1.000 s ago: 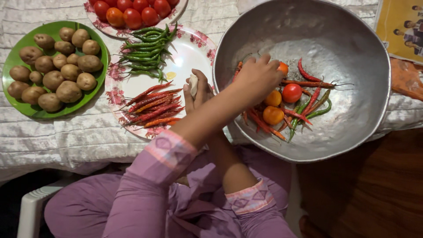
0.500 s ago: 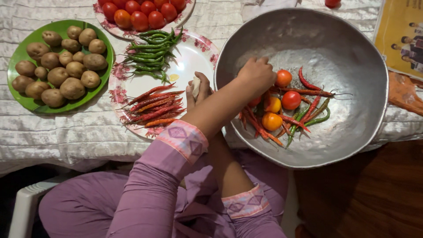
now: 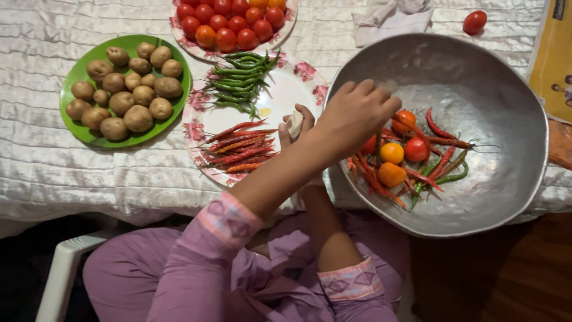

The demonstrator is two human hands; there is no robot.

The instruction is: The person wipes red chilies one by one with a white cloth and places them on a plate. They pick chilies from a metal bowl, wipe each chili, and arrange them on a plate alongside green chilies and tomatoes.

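Note:
My arms are crossed. My left hand (image 3: pixel 356 113) reaches into the big metal bowl (image 3: pixel 494 77), fingers curled down over the left side of a pile of red and green chillies (image 3: pixel 438 158) and small tomatoes (image 3: pixel 416 149). Its fingertips are next to an orange-red tomato (image 3: pixel 407 117); whether it grips anything is hidden. My right hand (image 3: pixel 290 132) rests at the bowl's left rim over the floral plate (image 3: pixel 286 95), pinching a small white piece (image 3: pixel 295 124).
The floral plate carries green chillies (image 3: pixel 241 80) and red chillies (image 3: pixel 238 148). A green plate of potatoes (image 3: pixel 126 89) lies to the left, a plate of tomatoes (image 3: pixel 229 24) behind. A lone tomato (image 3: pixel 474 22) and a white cloth (image 3: pixel 390 18) lie at the back. A white plastic chair (image 3: pixel 59 280) is below.
My left hand let go of the orange-red tomato it was touching in the bowl and drew back a little towards the left rim. The right hand stayed put; the view shifted.

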